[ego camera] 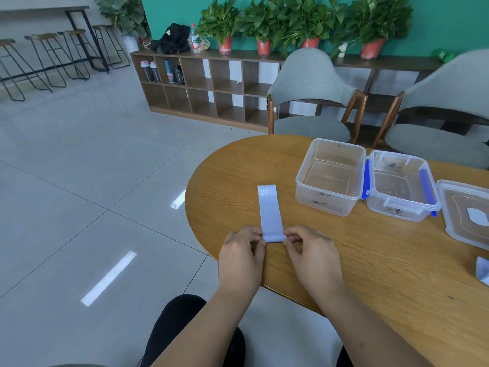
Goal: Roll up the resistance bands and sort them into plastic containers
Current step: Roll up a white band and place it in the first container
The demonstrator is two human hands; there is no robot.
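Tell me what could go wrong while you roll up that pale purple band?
The band has only its near end folded, pinched by the left hand and right hand; if either slips, it could spring open. Uneven rolling could make a crooked roll. It also lies close to the table edge, so a loose roll might drop to the floor.

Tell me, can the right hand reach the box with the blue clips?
Probably yes. Only bare table lies between the right hand and the box with the blue clips, and the box stands open. But right now that hand pinches the near end of the pale band.
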